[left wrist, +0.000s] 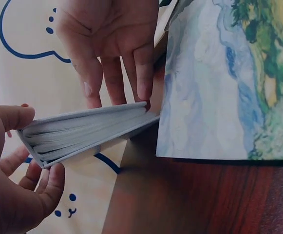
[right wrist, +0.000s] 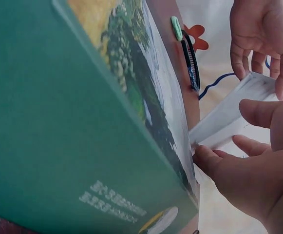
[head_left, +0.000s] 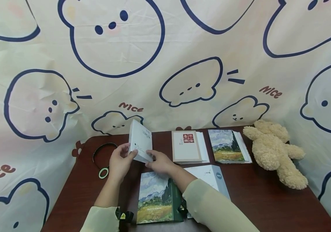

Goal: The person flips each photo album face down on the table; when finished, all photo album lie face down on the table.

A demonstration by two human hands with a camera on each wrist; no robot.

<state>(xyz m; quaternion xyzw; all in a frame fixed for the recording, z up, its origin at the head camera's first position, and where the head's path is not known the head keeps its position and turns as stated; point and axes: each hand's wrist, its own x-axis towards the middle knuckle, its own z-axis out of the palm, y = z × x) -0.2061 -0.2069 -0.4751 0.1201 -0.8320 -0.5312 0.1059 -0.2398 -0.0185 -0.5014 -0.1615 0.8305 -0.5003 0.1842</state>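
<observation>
Both hands hold a white hardcover album point(head_left: 141, 138) upright and slightly turned over the back left of the table. My left hand point(head_left: 120, 163) grips its spine side, thumb on one cover and fingers round the other; the left wrist view shows the thick page block point(left wrist: 83, 130) from its end. At the opposite, lower right edge, my right hand point(head_left: 161, 163) holds the album between thumb and fingers. Just below the hands lies a photo album point(head_left: 155, 196) with a painted landscape cover and green spine. The right forearm crosses over a white and blue album point(head_left: 207, 174).
Along the back lie an album with red characters point(head_left: 185, 146) and another landscape album point(head_left: 224, 146). A teddy bear point(head_left: 269, 151) lies at the right edge. A black band point(head_left: 94, 156) with a pale green ring point(head_left: 103, 173) is on the left. A printed curtain point(head_left: 191, 80) hangs behind.
</observation>
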